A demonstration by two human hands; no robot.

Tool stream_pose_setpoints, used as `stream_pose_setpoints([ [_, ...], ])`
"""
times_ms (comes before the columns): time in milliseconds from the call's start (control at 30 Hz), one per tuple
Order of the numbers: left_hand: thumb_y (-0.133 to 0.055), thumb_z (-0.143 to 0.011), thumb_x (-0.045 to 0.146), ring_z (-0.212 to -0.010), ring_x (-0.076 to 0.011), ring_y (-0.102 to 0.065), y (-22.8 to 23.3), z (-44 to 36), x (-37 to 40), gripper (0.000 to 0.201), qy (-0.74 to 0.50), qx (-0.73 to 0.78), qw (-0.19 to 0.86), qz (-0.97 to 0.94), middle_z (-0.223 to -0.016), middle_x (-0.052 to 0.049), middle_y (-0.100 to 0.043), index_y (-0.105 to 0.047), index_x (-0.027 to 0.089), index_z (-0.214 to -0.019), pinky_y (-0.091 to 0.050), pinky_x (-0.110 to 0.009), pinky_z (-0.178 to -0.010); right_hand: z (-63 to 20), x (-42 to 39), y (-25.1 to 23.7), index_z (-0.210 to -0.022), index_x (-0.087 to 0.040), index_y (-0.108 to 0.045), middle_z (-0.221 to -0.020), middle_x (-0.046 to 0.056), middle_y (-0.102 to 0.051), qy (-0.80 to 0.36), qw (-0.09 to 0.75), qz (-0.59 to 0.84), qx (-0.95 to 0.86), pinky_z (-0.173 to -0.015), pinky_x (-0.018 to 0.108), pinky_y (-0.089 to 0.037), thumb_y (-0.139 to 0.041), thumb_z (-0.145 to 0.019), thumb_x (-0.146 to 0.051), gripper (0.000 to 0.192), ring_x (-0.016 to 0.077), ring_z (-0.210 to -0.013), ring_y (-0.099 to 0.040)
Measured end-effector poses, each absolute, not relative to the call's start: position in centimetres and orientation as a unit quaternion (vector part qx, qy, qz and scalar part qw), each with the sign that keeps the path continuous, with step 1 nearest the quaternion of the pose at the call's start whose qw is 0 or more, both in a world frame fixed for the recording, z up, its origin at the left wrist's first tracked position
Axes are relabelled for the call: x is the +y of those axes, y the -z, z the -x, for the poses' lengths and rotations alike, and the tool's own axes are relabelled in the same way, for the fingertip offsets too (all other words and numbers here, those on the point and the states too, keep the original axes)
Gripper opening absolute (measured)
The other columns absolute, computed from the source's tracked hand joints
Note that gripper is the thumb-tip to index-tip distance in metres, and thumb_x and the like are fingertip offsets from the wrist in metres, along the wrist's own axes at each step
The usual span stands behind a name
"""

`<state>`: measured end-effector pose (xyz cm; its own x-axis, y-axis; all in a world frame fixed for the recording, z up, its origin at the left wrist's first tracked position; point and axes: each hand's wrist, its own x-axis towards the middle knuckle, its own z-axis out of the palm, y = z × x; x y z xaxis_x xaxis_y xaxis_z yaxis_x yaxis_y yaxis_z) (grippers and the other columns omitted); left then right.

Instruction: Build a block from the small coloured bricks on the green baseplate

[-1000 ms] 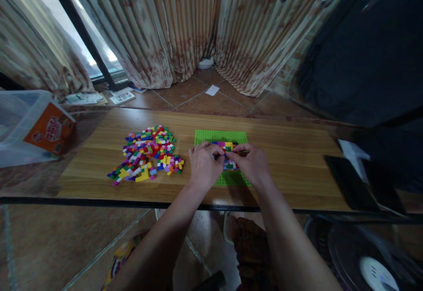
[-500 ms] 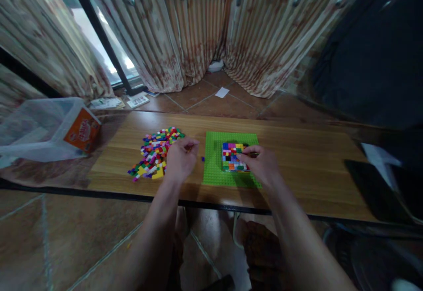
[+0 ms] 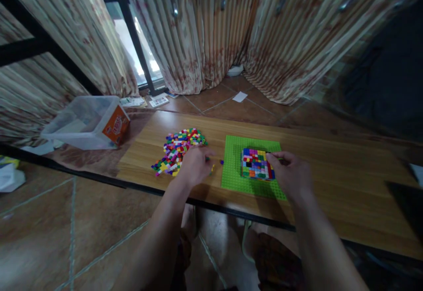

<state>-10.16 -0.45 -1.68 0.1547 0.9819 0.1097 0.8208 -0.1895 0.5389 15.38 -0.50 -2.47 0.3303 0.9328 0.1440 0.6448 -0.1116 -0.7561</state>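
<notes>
A flat-topped block of multicoloured toy bricks [image 3: 256, 164] sits on a green baseplate [image 3: 233, 178]. My right hand [image 3: 294, 174] is at its upper right edge, thumb and fingers pinched together at the corner; what is between them is hidden. My left hand [image 3: 195, 164] is over the right side of a loose pile of small toy bricks [image 3: 175, 148]. Its fingers are curled and a bit blurred, and I cannot make out what they hold. Close to these fingertips are small yellow bricks [image 3: 213, 168]. A single dark blue brick [image 3: 221, 162] lies just left of the baseplate.
The wooden table [image 3: 333, 185] has a dark front edge. Beyond its left end stands a clear plastic bin [image 3: 82, 139] with an orange label. Papers [image 3: 159, 101] lie on the tiled floor, with striped curtains [image 3: 194, 49] behind. A dark flat object [image 3: 405, 200] is at the right.
The view has swung left, so everything appears further right. My right fingertips have shifted from the top of the brick block to its right edge. Yellow bricks now show beside my left fingers.
</notes>
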Motion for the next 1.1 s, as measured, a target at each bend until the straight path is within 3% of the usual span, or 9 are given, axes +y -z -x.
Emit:
stream_pose_setpoints([
  [167,-0.057,-0.08,0.014,-0.095,-0.0248,-0.066,2.0,7.2,-0.4,0.02,-0.174,0.593,0.098,-0.78,-0.093,-0.012,-0.072,-0.076,0.015,-0.088,-0.049,-0.04,-0.098,-15.3,-0.6,2.8,-0.078,-0.019,-0.073,-0.073,0.007,-0.07,-0.182,0.388,0.711,-0.557,-0.064,0.035,-0.045,-0.061,-0.078,-0.051,0.034,0.0214,-0.064,-0.061],
  [367,-0.05,-0.084,0.01,-0.093,-0.0255,-0.067,1.9,6.4,0.1,0.023,-0.121,0.603,0.08,-0.784,-0.089,-0.014,-0.071,-0.073,0.012,-0.083,-0.051,-0.037,-0.091,-15.2,-0.6,2.2,-0.075,-0.018,-0.073,-0.075,0.008,-0.07,-0.182,0.409,0.702,-0.553,-0.063,0.034,-0.045,-0.062,-0.077,-0.046,0.03,0.0204,-0.064,-0.061],
  [600,-0.053,-0.086,0.016,-0.075,-0.0172,-0.068,1.5,5.1,-0.6,0.017,-0.269,0.572,0.261,-0.729,-0.082,-0.005,-0.073,-0.07,0.016,-0.091,-0.052,-0.027,-0.072,-15.3,-0.6,2.3,-0.076,-0.018,-0.072,-0.076,0.006,-0.069,-0.199,0.451,0.672,-0.552,-0.064,0.032,-0.045,-0.062,-0.079,-0.042,0.026,0.0188,-0.065,-0.06],
  [800,-0.054,-0.086,0.013,-0.083,-0.0151,-0.07,2.2,2.6,-1.1,0.022,-0.369,0.508,0.372,-0.684,-0.095,-0.003,-0.076,-0.072,0.019,-0.096,-0.054,-0.027,-0.079,-15.2,-1.1,2.2,-0.076,-0.019,-0.07,-0.081,0.005,-0.069,-0.18,0.453,0.641,-0.592,-0.069,0.033,-0.046,-0.059,-0.083,-0.036,0.021,0.0191,-0.072,-0.062],
  [933,-0.053,-0.087,0.012,-0.076,-0.0142,-0.068,1.9,1.7,-1.5,0.025,-0.366,0.509,0.333,-0.704,-0.094,-0.004,-0.075,-0.074,0.02,-0.098,-0.055,-0.028,-0.077,-15.4,-1.2,2.1,-0.076,-0.02,-0.07,-0.081,0.006,-0.069,-0.177,0.454,0.64,-0.595,-0.071,0.033,-0.046,-0.059,-0.083,-0.035,0.02,0.0195,-0.074,-0.062],
  [1100,-0.053,-0.089,0.012,-0.092,-0.0164,-0.069,1.8,0.9,-1.6,0.025,-0.335,0.488,0.266,-0.761,-0.102,-0.004,-0.073,-0.071,0.021,-0.103,-0.054,-0.03,-0.088,-15.7,-1.2,2.1,-0.078,-0.02,-0.07,-0.082,0.006,-0.07,-0.176,0.444,0.644,-0.597,-0.071,0.034,-0.046,-0.059,-0.083,-0.035,0.019,0.0194,-0.073,-0.062],
])
